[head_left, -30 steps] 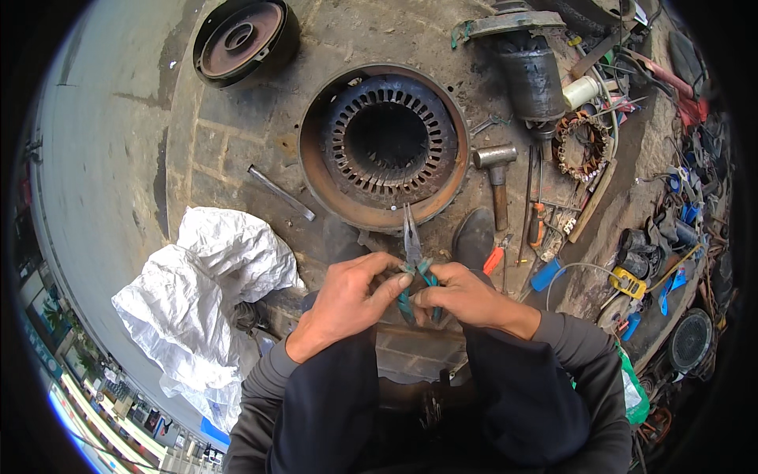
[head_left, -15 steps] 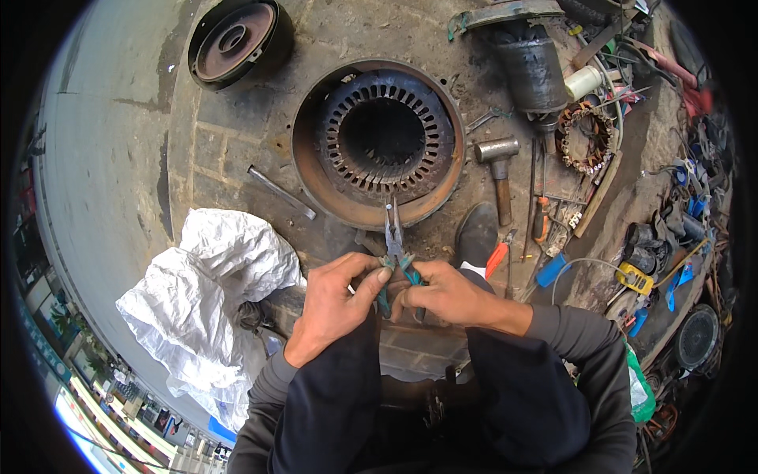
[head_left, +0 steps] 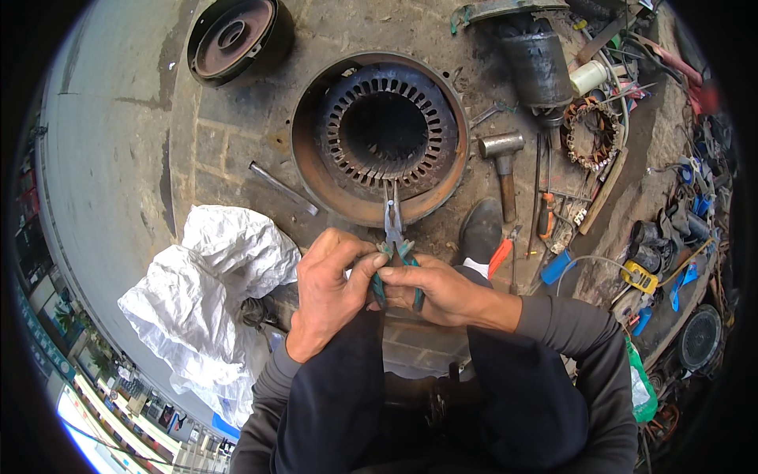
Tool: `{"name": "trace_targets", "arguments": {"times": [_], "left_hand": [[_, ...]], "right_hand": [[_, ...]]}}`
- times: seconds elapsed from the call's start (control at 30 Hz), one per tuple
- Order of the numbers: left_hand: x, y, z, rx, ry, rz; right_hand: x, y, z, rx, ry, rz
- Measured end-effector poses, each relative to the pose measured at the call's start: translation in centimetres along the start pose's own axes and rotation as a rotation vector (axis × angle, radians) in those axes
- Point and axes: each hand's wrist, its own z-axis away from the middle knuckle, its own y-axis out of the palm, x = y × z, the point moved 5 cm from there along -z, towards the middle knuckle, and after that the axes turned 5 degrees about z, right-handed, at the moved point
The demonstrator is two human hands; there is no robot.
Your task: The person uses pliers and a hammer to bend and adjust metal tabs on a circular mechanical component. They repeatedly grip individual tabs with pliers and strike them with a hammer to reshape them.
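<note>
A pair of long-nosed pliers with teal handles points away from me. Its jaws, slightly apart, overlap the near rim of a rusty round motor housing; I cannot tell whether they touch it. Inside the housing sits a slotted stator core. My right hand is closed around the plier handles, thumb laid across them. My left hand pinches at the left handle near the pivot, its fingertips meeting my right thumb. Whatever else may lie between the fingers is hidden.
A hammer, an orange-handled screwdriver and a copper-wound coil ring lie right. A rotor is behind them. A metal bar and crumpled white sheeting lie left. A round end cover stands far left.
The pliers have moved slightly away from me, their jaws nearer the stator core. My right thumb has slid left across the handles, closer to my left fingertips.
</note>
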Motion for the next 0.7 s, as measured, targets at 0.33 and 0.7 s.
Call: {"name": "trace_targets", "arguments": {"times": [0.33, 0.7], "left_hand": [[1.6, 1.2, -0.1, 0.069, -0.209, 0.292], [1.5, 1.7, 0.8, 0.193, -0.171, 0.203]], "right_hand": [[0.8, -0.3, 0.2, -0.043, 0.082, 0.073], [6.0, -1.8, 3.5, -0.12, 0.369, 0.46]]}}
